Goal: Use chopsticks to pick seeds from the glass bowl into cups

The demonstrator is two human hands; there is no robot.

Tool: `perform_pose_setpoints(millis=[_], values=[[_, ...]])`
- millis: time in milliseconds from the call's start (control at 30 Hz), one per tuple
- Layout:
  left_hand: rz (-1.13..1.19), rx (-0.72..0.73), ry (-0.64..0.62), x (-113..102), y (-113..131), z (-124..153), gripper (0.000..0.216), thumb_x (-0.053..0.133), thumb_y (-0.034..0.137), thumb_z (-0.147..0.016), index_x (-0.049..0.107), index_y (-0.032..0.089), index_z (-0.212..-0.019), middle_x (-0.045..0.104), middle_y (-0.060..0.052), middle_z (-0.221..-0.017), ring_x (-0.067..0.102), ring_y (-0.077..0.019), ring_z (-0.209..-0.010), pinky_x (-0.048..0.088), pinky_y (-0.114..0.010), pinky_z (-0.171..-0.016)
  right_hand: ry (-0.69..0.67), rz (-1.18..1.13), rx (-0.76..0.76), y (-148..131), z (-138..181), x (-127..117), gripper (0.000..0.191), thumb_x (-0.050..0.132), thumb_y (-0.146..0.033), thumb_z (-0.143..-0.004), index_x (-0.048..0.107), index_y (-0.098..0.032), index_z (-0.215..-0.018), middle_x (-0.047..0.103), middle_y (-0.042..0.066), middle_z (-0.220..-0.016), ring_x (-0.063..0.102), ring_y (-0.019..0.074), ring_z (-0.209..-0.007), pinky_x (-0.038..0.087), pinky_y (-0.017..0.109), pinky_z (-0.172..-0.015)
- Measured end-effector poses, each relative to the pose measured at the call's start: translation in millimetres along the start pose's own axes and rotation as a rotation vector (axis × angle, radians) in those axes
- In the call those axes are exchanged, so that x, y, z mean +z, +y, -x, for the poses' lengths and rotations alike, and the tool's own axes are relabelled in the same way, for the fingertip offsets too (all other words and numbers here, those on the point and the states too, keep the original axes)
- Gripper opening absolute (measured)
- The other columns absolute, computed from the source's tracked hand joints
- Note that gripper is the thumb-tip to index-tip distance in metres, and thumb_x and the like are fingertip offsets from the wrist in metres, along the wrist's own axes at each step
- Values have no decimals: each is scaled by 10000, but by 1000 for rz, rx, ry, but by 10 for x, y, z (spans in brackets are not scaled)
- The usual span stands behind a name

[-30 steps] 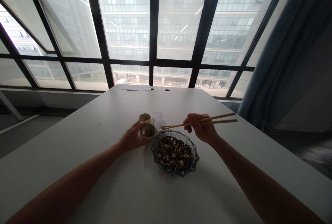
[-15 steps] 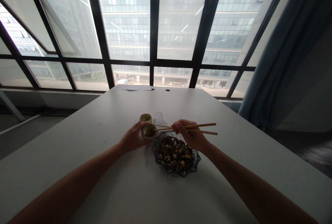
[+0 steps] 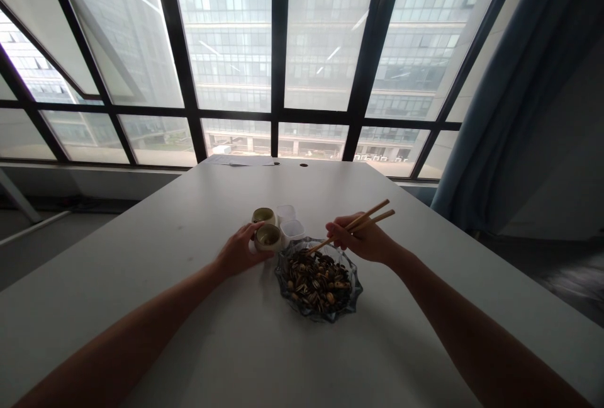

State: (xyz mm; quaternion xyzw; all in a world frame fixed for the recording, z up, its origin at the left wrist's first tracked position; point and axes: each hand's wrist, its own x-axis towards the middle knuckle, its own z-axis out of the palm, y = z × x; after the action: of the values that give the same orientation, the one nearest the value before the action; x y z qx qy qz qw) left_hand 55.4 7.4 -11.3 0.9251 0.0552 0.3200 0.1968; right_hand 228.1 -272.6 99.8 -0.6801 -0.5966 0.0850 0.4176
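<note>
A scalloped glass bowl [image 3: 349,298] full of striped seeds sits mid-table. My right hand [image 3: 365,241] is closed on a pair of wooden chopsticks [image 3: 363,221], whose tips reach down into the bowl's far rim. My left hand [image 3: 238,252] curls around a small greenish cup [image 3: 268,237] just left of the bowl. A second such cup [image 3: 263,214] stands behind it. Two small white square containers [image 3: 292,228] stand to the right of the cups, behind the bowl.
The white table [image 3: 189,332] runs to a far edge under tall dark-framed windows [image 3: 278,49]. Papers [image 3: 240,160] lie at the far edge. A blue curtain [image 3: 500,112] hangs at the right.
My right hand swung the chopsticks from over the held cup back to the right and tilted their tips down into the seed bowl. My left hand stayed on the cup.
</note>
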Motion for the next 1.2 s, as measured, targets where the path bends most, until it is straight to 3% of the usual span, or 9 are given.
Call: perform_pose_setpoints(millis=[133,467,567,733,900,1033,1200], values=[[-23,-6,-2,15,-26,-2,710,803,500,-722,575,189,-1319,693,-120,-1161,663,-225,-875,575,-386,-809,-31,72,-44,3,-10,9,489,507,-534,-983,674,-169,-705,656,48,-578,576,133,-481,428,228,-445],[-43,-2,28,-14,21,-1,677,795,524,-732,602,238,-1315,673,-103,-1188,679,-255,-961,585,-381,-828,-50,49,-66,-28,-30,24,496,550,-572,-947,677,-182,-668,654,43,-562,576,131,-480,426,224,-447],[-42,3,42,-8,15,2,680,793,528,-732,600,249,-1322,669,-98,-1183,680,-251,-962,586,-383,-843,12,-62,14,10,-35,27,529,565,-633,-915,696,-176,-684,668,48,-558,604,136,-478,469,229,-454],[-48,-7,60,3,12,2,680,785,523,-742,591,242,-1331,661,-100,-1191,677,-251,-966,590,-391,-844,276,-312,261,165,-88,-44,597,689,-727,-760,716,-138,-669,645,59,-482,571,130,-383,473,229,-380],[-44,-6,46,6,15,-1,654,781,492,-758,589,240,-1330,662,-100,-1200,677,-244,-968,588,-388,-853,461,-473,496,312,-129,-140,464,771,-527,-800,689,-122,-590,636,79,-467,549,116,-359,467,201,-331],[-47,-6,42,11,5,-1,655,780,489,-762,578,261,-1342,660,-90,-1207,678,-234,-967,587,-380,-858,482,-524,556,347,-129,-167,389,726,-382,-874,689,-114,-594,640,87,-471,549,112,-356,465,185,-319],[-63,-13,31,23,-10,14,657,758,495,-779,559,255,-1357,650,-96,-1222,672,-254,-1008,586,-397,-874,441,-471,517,338,-119,-167,413,744,-438,-859,692,-117,-606,643,89,-469,554,116,-343,482,191,-325]])
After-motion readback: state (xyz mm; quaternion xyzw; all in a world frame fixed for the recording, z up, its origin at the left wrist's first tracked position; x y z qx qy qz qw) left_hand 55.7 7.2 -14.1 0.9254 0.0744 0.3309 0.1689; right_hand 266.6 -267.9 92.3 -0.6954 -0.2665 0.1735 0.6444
